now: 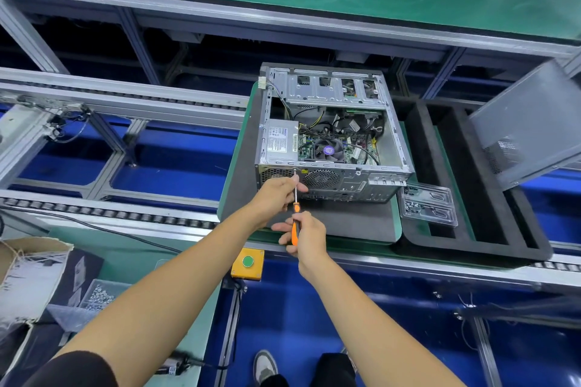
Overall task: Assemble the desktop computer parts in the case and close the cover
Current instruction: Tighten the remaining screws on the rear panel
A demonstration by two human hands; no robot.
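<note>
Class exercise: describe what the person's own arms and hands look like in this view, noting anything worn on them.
Both forearms are bare from the upper arm down. The left hand and the right hand wear no gloves, and no watch, ring or wrist strap is visible. A dark, black-looking short sleeve shows at the left upper arm. The right arm's sleeve is out of view.

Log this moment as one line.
step: screwing case back | right hand: grips screwdriver | left hand: steadies shaft | cover: off

open case [330,135] on mat [245,185], cover [528,122] to its right
</note>
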